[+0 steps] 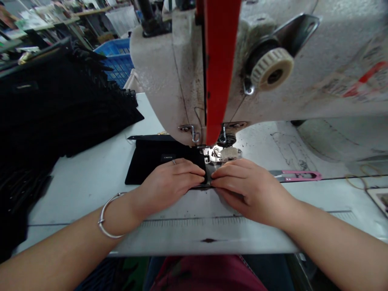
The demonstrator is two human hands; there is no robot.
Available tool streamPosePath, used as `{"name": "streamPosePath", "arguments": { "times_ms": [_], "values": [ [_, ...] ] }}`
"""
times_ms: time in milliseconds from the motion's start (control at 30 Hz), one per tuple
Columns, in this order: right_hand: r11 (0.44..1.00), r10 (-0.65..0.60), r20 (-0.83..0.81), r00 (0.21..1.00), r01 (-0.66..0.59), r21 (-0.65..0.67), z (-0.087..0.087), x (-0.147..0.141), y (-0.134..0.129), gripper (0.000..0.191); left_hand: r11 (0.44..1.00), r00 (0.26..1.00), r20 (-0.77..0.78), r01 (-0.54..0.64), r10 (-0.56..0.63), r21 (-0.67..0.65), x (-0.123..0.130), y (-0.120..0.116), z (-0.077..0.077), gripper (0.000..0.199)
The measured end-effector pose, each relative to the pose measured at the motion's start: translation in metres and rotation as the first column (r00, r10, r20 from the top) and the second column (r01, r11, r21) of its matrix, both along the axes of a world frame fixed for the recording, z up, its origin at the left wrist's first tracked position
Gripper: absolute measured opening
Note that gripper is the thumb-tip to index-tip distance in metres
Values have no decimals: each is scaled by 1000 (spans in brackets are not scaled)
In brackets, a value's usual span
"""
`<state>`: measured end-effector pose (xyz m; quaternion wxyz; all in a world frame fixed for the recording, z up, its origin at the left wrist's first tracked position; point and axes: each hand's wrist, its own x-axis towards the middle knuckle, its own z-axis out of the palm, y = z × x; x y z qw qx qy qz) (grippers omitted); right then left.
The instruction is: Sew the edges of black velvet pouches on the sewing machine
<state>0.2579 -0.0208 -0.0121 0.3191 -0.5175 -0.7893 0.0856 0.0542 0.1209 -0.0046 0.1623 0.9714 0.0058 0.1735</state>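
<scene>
A black fabric piece (148,161) with a small dark label (168,157) lies flat under the head of a sewing machine (163,81). My left hand (169,182), wearing a ring and a bangle, rests over its near part, fingers together and tips pressing close to its right edge. Across from it, my right hand (245,186) is closed, its fingertips gripping the right edge just in front of the lit presser foot (212,154). The fingertips of the two hands are a small gap apart. The thumbs are partly hidden.
Pink-handled thread snips (300,176) lie right of my right hand. Black fringed fabric pieces (60,105) are heaped at left, before a blue basket (117,60). A red bar (221,60) stands before the machine head. A ruler strip (178,222) runs along the table's front.
</scene>
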Motion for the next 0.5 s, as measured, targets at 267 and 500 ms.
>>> {"name": "streamPosePath", "arguments": {
  "times_ms": [267, 500],
  "values": [
    [999, -9, 21, 1000, 10, -34, 0, -1, -1, 25, 997, 997, 9, 78, -78, 14, 0, 4, -1, 21],
    [997, -1, 78, 997, 7, -77, 3, -6, -2, 34, 994, 998, -54, 49, -43, 103, -6, 7, -1, 25]
  ]
}}
